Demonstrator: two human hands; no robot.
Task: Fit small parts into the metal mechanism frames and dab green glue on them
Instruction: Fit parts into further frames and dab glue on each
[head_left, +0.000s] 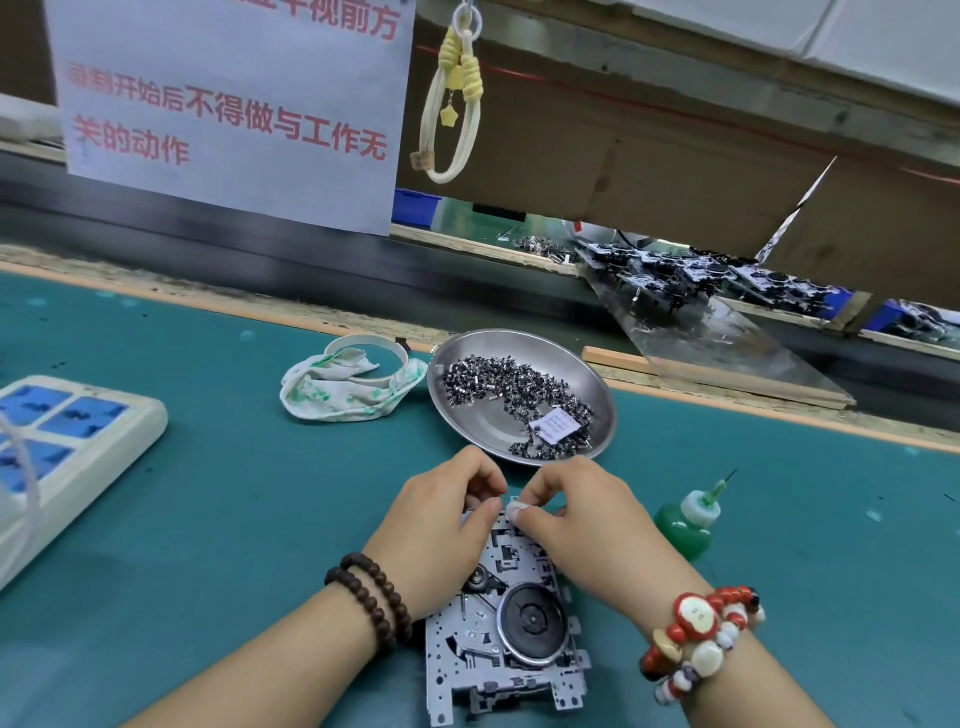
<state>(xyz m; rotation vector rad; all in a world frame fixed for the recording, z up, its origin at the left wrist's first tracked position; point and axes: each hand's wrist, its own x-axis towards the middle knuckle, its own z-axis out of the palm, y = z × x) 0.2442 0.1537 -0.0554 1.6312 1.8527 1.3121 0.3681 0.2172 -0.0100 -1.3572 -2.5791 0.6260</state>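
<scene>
A metal mechanism frame (498, 639) with a round black wheel lies on the green mat in front of me. My left hand (441, 525) grips the frame's far left edge with curled fingers. My right hand (582, 525) presses at the frame's far end, thumb and taped fingertip pinched together over it; whatever sits between them is hidden. A steel dish (587, 374) with a heap of small black parts (514, 395) stands just beyond my hands. The green glue bottle (685, 525) with a needle tip stands upright to the right.
A white cloth stained green (348, 389) and a tape ring (374, 345) lie left of the dish. A white and blue power strip (67, 441) sits at far left. Behind the mat runs a conveyor with more mechanisms (727, 280). A paper sign (234, 104) hangs above.
</scene>
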